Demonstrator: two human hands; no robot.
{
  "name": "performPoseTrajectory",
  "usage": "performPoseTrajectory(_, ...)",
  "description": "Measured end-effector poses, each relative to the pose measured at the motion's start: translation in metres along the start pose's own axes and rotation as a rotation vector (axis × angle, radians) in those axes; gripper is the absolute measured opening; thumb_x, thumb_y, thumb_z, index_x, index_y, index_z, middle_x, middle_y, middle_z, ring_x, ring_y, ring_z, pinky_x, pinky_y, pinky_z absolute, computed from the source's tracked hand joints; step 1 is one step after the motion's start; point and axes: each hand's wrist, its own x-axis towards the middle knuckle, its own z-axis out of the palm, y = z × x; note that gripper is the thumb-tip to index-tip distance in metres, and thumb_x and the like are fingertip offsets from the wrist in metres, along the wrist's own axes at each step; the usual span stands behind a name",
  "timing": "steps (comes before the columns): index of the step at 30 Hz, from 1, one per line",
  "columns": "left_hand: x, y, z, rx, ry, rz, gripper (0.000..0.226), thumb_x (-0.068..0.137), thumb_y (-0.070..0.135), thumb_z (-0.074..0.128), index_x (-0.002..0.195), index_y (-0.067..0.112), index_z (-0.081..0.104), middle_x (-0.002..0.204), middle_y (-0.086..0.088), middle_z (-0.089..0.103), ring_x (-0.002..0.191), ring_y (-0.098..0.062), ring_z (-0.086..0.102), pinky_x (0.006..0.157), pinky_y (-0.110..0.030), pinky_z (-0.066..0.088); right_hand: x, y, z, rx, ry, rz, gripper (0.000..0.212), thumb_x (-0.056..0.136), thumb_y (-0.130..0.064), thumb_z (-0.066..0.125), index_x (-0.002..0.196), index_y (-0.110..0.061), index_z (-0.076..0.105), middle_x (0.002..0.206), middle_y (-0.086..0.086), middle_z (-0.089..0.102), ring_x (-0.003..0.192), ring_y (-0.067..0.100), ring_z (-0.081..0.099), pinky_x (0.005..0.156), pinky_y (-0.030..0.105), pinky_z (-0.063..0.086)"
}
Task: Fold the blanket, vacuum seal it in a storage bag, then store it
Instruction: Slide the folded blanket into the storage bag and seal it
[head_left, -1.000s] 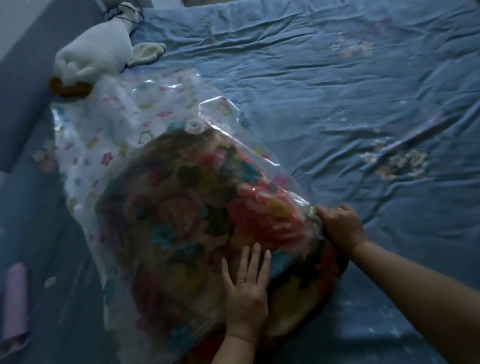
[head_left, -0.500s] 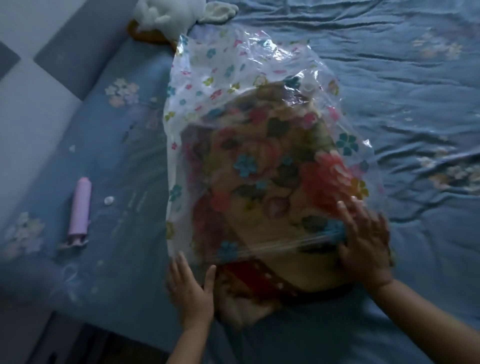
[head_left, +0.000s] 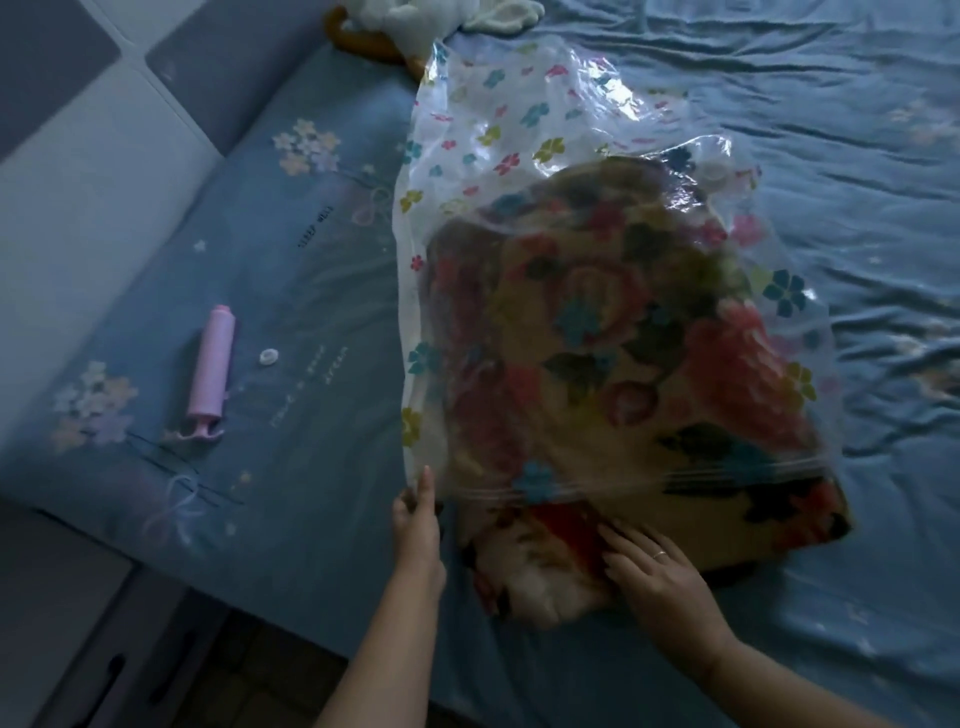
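1. The bed (head_left: 831, 156), under its blue sheet, carries everything; work on its flat middle, not over the near edge where the bundle now sits.
2. The storage bag (head_left: 519, 130) lies across the bed with its open mouth toward you. Its far end looks slack and unfilled, so there seems to be room to drive the load deeper.
3. The blanket (head_left: 613, 353), folded and floral, is mostly inside the bag, but its near end sticks out past the mouth. Get that end fully past the zip strip before sealing, or the closure will likely trap fabric and leak.
4. Your right hand (head_left: 660, 571) lies flat on the exposed blanket end, fingers straight and spread. Push with the palm, low and level, toward the far end.
5. Your left hand (head_left: 415, 525) is at the bag's near left corner; it appears to pinch the edge, though the grip is partly hidden. Pull that edge toward you as the right hand pushes.
6. The pump (head_left: 210, 374) lies well apart to the left, with a small white cap (head_left: 268, 357) just beside it.
7. The valve (head_left: 716, 174) sits on top near the far end; keep it facing up.
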Motion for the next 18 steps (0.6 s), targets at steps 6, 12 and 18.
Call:
performPoseTrajectory(6,0.008,0.004,-0.014,0.048,0.008,0.014,0.02,0.097,0.029,0.057,0.085,0.014,0.059,0.103,-0.014,0.066,0.096,-0.027,0.061,0.095,-0.044,0.05,0.075,-0.046,-0.02,0.02,0.182,0.1,0.051,0.084,-0.049,0.057,0.125,-0.018,0.058,0.138,0.008,0.052,0.129,0.025,0.044,0.105,0.044,0.033)
performPoseTrajectory(12,0.001,-0.005,-0.038,0.151,-0.005,-0.059,0.025,0.098,0.026,0.056,0.095,0.002,0.062,0.1,-0.017,0.067,0.091,-0.027,0.062,0.084,-0.038,0.05,0.108,-0.052,0.001,-0.139,-0.333,0.223,0.097,0.072,-0.083,0.031,0.151,-0.03,0.013,0.158,0.006,0.021,0.146,0.03,0.011,0.112,0.057,0.008)
performPoseTrajectory(18,-0.006,0.001,-0.029,-0.084,-0.242,-0.284,0.047,0.099,0.049,0.041,0.111,0.009,0.061,0.089,-0.006,0.071,0.077,-0.018,0.068,0.076,-0.032,0.053,0.092,-0.067,0.013,-0.089,-0.396,0.393,0.114,0.061,-0.09,0.028,0.145,-0.034,-0.024,0.155,0.007,-0.027,0.14,0.027,-0.029,0.109,0.061,-0.016)
